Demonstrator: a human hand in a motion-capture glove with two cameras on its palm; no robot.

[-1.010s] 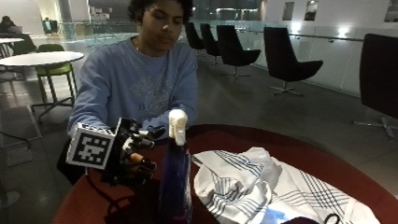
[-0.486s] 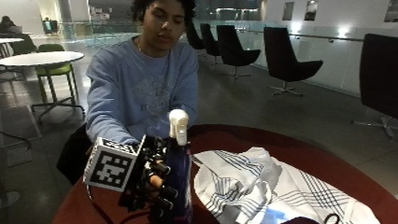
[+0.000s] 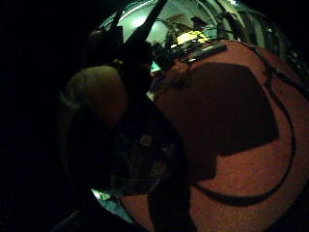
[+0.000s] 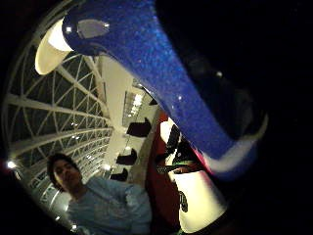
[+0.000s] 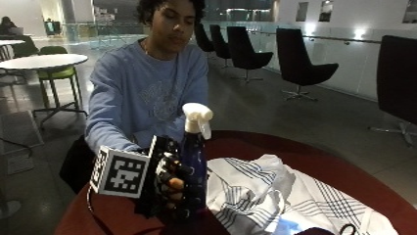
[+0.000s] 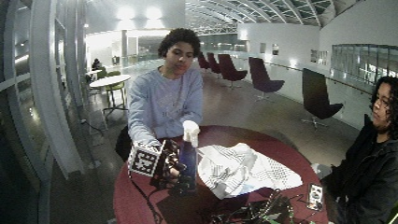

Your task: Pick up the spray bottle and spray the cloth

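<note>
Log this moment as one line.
gloved right hand: grips blue spray bottle | bottle: upright | white striped cloth: beside it, on red round table

The cloth (image 5: 287, 196) lies crumpled just beside the bottle (image 5: 194, 171) my right hand (image 5: 171, 183) grips, filling the desk's (image 6: 133, 205) middle. Cables (image 6: 249, 215) and a phone (image 6: 315, 196) crowd the edge across from me. Bare desk shows at my hand's outer side.

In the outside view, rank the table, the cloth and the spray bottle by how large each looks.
Largest to smallest, as they look:
1. table, though the frame cuts it off
2. cloth
3. spray bottle, the smallest, partly covered by the gloved right hand
</note>
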